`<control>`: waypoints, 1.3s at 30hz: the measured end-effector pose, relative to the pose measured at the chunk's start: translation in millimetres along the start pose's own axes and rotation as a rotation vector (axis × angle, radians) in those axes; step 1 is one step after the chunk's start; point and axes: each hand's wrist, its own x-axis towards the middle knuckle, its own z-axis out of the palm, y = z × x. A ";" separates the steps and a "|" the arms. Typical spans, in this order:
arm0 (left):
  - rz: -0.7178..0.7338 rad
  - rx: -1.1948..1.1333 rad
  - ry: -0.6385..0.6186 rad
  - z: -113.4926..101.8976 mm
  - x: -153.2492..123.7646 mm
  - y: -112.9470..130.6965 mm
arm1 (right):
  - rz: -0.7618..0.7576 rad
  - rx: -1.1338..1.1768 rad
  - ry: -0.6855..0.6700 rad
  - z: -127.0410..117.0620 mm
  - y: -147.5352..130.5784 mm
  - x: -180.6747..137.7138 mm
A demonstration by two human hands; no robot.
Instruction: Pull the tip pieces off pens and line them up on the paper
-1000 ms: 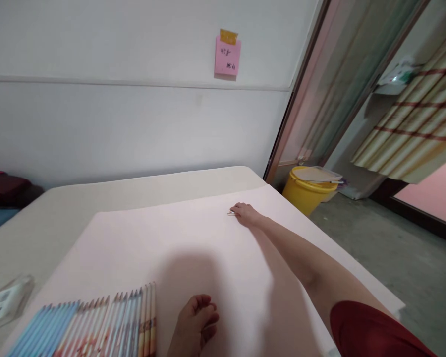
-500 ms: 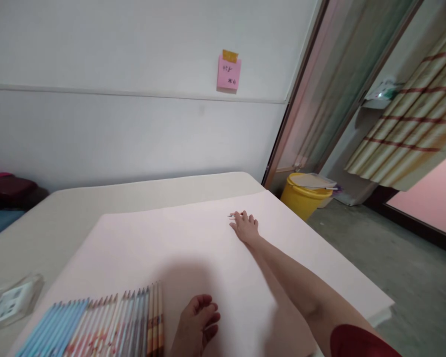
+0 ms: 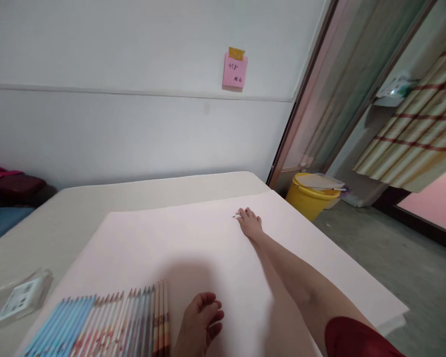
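A pale wall (image 3: 115,134) fills the upper left and middle of the frame. Below it spreads a cream worktop (image 3: 171,189), and over much of that lies large pale pink paper (image 3: 163,233), its edge looking thick at the lower right. Grey floor (image 3: 379,238) shows at the right, under a striped curtain (image 3: 412,124) in the upper right. In the lower left, a row of pencils (image 3: 111,322) lies side by side on the paper, points toward the top of the frame: blue at the left end, pale and patterned in the middle, orange-brown at the right end. The bottom of the frame cuts them off. A red sleeve (image 3: 357,339) sits at the lower right, and a yellow bucket (image 3: 306,201) stands on the floor right of centre. At bottom centre, just beside the pencils, the left hand (image 3: 200,320) is slack, fingers half curled and released. A clear plastic case (image 3: 40,295) lies at the left. Right of centre, the right hand (image 3: 250,223) reaches over the paper with spread fingers. A pink note (image 3: 235,72) is taped to the wall, top centre. Smallest is a slim pointed stick (image 3: 235,216) at the right hand's fingertips, tip leftward; whether it is gripped or only touched, I cannot tell.
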 end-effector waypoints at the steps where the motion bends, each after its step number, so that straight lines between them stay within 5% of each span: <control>1: 0.002 0.004 0.004 0.8 -0.3 0.3 | 0.001 0.003 -0.001 0.6 0.3 -0.3; 13: 0.023 -0.004 -0.002 2.5 -8.8 4.4 | 0.153 0.038 -0.007 -8.4 31.3 -7.4; 26: 0.037 0.006 0.047 5.3 -13.1 8.8 | -0.101 -0.033 0.100 -15.2 -23.5 -36.7; 39: 0.061 0.018 0.064 7.2 -16.5 10.7 | -0.090 0.005 0.088 -9.1 -9.3 -23.1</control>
